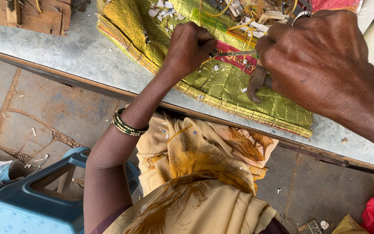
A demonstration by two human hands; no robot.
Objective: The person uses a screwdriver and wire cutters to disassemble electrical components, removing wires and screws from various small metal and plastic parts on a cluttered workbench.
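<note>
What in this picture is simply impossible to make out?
All in the head view:
- Right hand: its own back hides the fingertips and most of the curved tool.
- Left hand: the curled fingers hide what it pinches by the thin metal rod.
- Yellow wires: cut off by the top edge.
</note>
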